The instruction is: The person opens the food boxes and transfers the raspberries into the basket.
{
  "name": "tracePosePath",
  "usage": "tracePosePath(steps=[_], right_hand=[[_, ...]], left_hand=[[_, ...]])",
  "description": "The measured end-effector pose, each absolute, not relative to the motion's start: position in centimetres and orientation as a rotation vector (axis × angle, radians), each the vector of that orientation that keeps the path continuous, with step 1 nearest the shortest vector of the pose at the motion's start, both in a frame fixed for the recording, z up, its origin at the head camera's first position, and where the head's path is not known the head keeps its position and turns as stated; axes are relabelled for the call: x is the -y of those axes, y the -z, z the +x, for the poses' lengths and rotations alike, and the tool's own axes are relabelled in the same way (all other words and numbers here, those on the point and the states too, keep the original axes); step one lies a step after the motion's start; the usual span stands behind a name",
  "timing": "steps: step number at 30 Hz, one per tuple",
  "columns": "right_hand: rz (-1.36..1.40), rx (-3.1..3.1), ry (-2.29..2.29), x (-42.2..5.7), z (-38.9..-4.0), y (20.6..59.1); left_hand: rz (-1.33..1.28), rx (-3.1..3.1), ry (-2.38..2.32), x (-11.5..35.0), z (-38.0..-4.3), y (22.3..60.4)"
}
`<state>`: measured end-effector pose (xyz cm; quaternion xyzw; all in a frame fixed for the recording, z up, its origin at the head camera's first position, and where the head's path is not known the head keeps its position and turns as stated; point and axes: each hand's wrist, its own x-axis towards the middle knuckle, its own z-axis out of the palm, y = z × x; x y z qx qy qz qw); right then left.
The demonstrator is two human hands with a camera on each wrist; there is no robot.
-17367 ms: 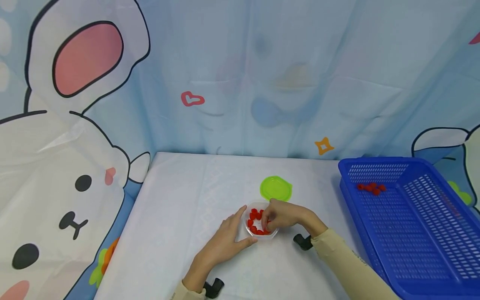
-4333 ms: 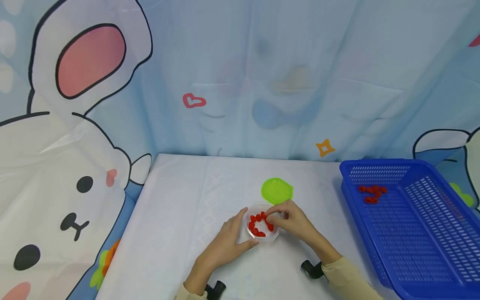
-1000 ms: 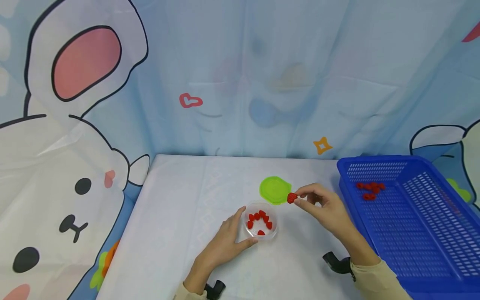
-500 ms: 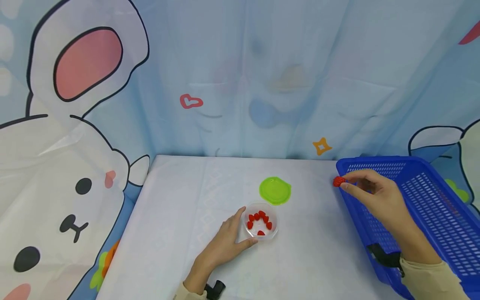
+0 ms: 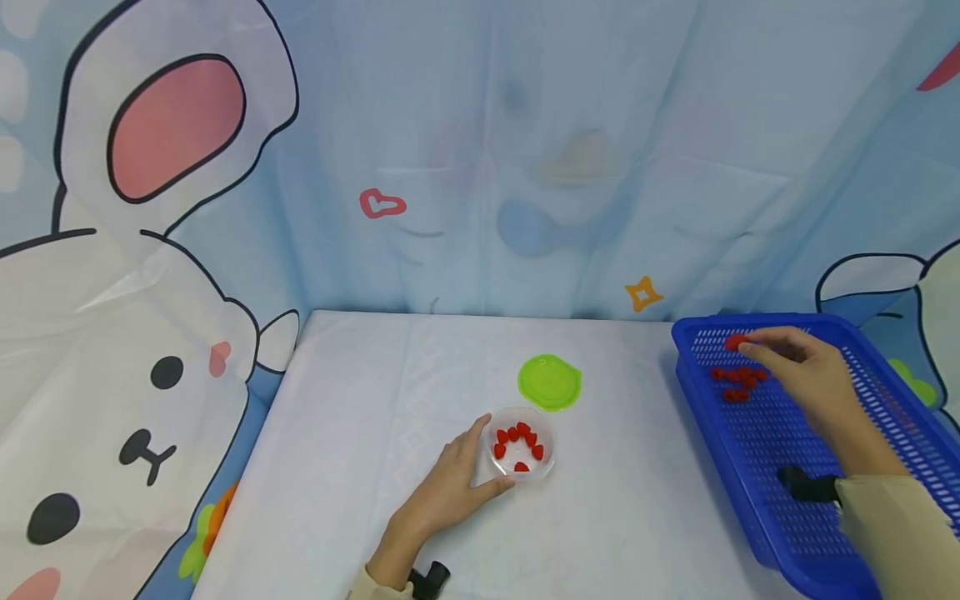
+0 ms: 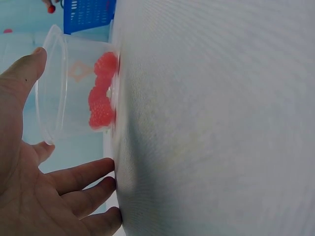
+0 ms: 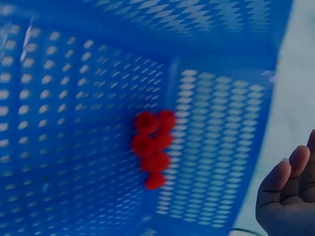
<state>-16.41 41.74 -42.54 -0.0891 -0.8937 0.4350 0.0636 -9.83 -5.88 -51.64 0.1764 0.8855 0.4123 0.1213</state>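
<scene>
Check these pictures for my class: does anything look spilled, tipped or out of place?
Nothing stands out. The clear cup stands upright with red berries inside, the green lid lies flat beyond it, more berries sit in the blue basket, and the right hand holds another berry above it.

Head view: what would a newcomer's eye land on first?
Probably the big printed rabbit filling the left side. Next, the blue basket at right, with red berries inside and the right hand holding another berry over it. Then the lime-green lid mid-table, beyond the clear cup.
</scene>
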Motion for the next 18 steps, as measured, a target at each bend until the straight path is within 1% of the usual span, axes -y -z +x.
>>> tracePosePath(steps=[3, 13, 18], right_hand=[[-0.329, 2.727, -1.329, -42.6, -17.2, 43.7], [-0.381, 2.870, -1.291, -46.4, -18.9, 48.5], [-0.388, 2.948, -1.254, -46.9, -19.0, 49.4]], left_hand=[[0.508, -2.584, -1.205, 5.9, -9.9, 51.7], [0.499, -2.571, -1.195, 5.9, -10.0, 51.9], [0.500, -2.573, -1.202, 6.0, -10.0, 51.9]])
